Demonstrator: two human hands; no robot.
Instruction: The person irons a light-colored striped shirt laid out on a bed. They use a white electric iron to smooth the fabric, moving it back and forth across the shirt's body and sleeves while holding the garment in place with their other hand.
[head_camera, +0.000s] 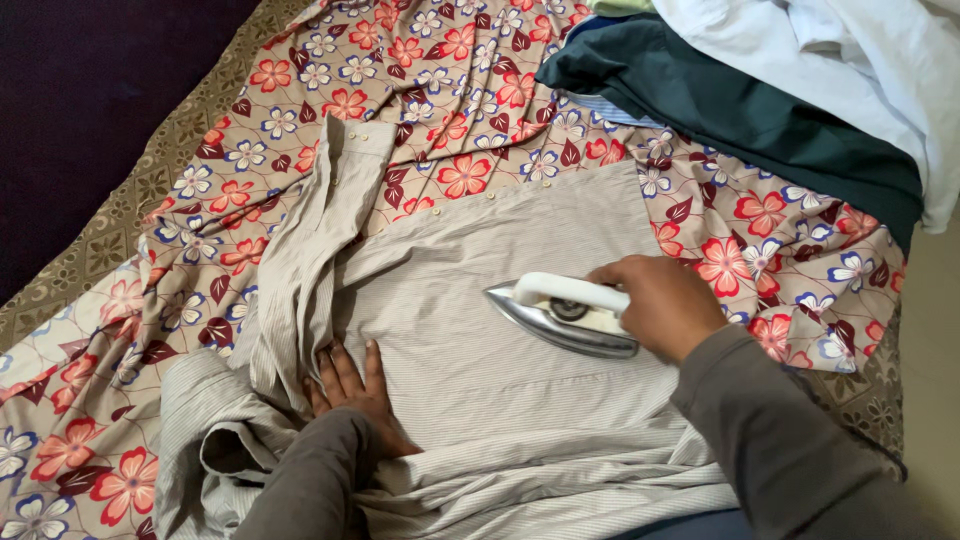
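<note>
A beige striped shirt (470, 290) lies spread on a flowered cloth (420, 90). My right hand (665, 305) grips the white handle of a metal iron (560, 315), which rests flat on the shirt's middle with its tip pointing left. My left hand (355, 385) lies flat on the shirt near its bunched left side, fingers together, pressing the fabric down. Both my arms wear grey-brown sleeves.
A pile of clothes sits at the top right: a dark green garment (740, 110) and white garments (860, 60). A patterned brown cover (110, 225) lies under the flowered cloth at the left edge, with dark floor beyond.
</note>
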